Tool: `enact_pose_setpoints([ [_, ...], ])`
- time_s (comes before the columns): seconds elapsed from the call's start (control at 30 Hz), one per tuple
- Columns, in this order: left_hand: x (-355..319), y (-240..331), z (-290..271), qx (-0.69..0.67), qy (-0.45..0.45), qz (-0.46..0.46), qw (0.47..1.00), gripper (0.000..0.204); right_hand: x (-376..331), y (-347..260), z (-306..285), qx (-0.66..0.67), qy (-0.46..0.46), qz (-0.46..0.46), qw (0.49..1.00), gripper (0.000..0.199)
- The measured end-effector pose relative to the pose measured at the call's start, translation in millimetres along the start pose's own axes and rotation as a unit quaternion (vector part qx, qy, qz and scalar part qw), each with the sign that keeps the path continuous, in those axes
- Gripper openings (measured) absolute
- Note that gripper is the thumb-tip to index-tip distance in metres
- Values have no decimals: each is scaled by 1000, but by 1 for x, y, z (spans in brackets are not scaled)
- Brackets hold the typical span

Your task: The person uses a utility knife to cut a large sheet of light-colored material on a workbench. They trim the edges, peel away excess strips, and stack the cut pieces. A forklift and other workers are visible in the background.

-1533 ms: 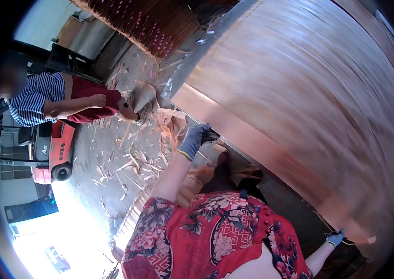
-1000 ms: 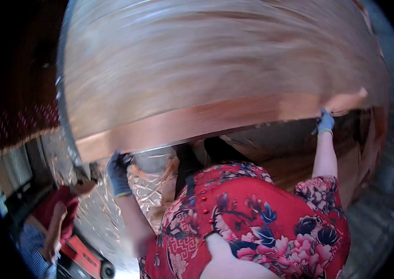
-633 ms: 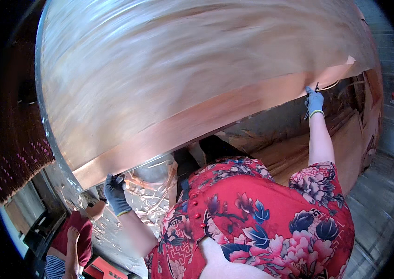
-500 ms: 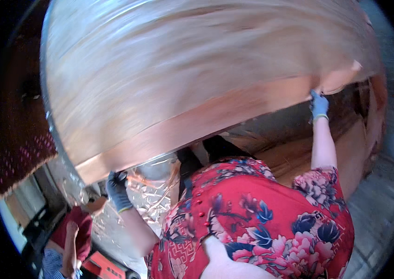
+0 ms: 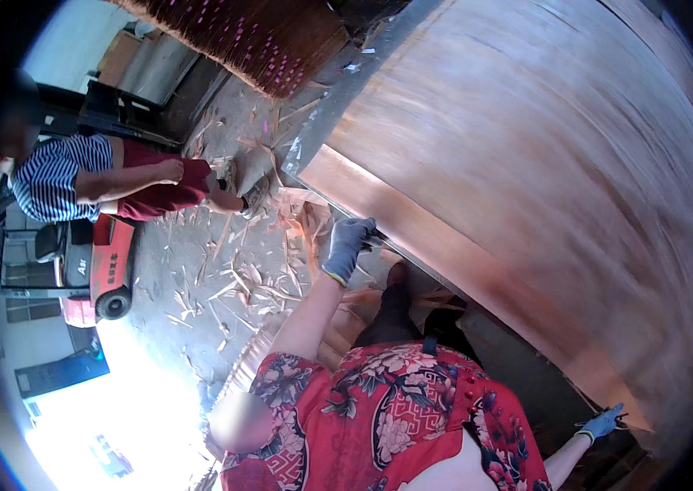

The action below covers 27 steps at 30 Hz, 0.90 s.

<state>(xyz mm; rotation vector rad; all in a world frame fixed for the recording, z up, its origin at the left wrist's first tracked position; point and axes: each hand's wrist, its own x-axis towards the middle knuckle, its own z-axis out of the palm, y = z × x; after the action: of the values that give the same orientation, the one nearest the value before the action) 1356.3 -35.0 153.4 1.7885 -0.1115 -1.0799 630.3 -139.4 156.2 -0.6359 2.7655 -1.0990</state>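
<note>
Wooden veneer sheet (image 5: 543,180) gripped, apparently, by left hand (image 5: 348,245) and right hand (image 5: 604,424).

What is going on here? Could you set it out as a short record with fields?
Left hand: gloved left hand grips the near edge of the veneer sheet
Right hand: gloved right hand holds the same edge at the far end
Floor: wood scraps scattered about
Nearby: another person in a striped shirt; red forklift

Head camera looks down, close
</note>
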Motion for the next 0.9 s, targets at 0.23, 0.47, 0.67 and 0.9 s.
enact_pose_setpoints([
  [0.23,2,0,7,-35,14,14,999,22,-200,-165,75,216,-517,-83,824,31],
  [0.47,-1,1,4,2,12,20,1000,24,-475,-252,95,128,-821,-72,551,22],
  [0.67,7,-15,-1,-28,12,50,998,29,-525,-237,136,63,-834,-68,543,18],
  [0.9,-11,22,-35,342,195,306,867,32,-536,-228,144,44,-777,-134,613,19],
])
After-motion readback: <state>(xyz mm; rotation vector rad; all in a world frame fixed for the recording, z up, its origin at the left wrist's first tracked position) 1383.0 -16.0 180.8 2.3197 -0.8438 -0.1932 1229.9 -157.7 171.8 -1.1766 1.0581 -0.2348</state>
